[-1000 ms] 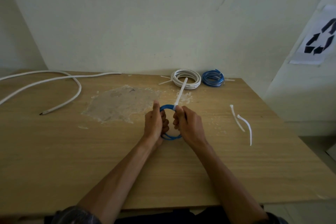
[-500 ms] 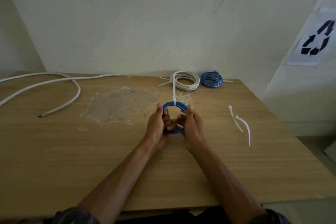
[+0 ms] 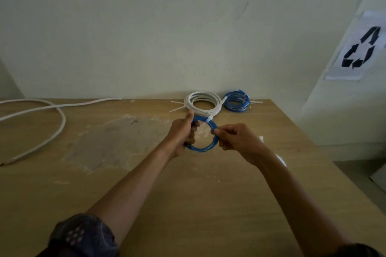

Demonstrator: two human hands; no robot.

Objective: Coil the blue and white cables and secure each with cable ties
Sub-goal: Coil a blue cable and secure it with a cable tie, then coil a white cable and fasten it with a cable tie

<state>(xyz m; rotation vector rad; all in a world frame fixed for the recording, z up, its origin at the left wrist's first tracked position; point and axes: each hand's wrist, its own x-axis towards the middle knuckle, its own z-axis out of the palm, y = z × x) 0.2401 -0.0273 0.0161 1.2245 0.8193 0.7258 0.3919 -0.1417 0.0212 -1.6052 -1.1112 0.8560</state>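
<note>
The left hand (image 3: 182, 133) has its fingers curled round the left side of a blue coil (image 3: 200, 149), with the thumb up against the top of the ring. The right hand (image 3: 236, 140) pinches the right side of the same coil between thumb and fingertips. The coil is held just above the bench (image 3: 208, 204), toward its far half. A white cable tie (image 3: 209, 120) is wrapped round the coil's top right, and its tail slants up and away.

The step in hand looks like snugging or checking this tie. To do it well, the left hand should hold the turns bunched flat so that none slips out. The right hand should draw the tail straight through the head until the band bites evenly. A sideways pull could skew the band or let a turn spring free. A second tie on the opposite side would likely hold the ring truer.

At the far edge a tied white coil (image 3: 203, 103) and a tied blue bundle (image 3: 237, 103) lie side by side. A long white cable (image 3: 60, 119) lies loose at the left, not yet coiled. Spare ties (image 3: 281, 159) show partly behind the right forearm.
</note>
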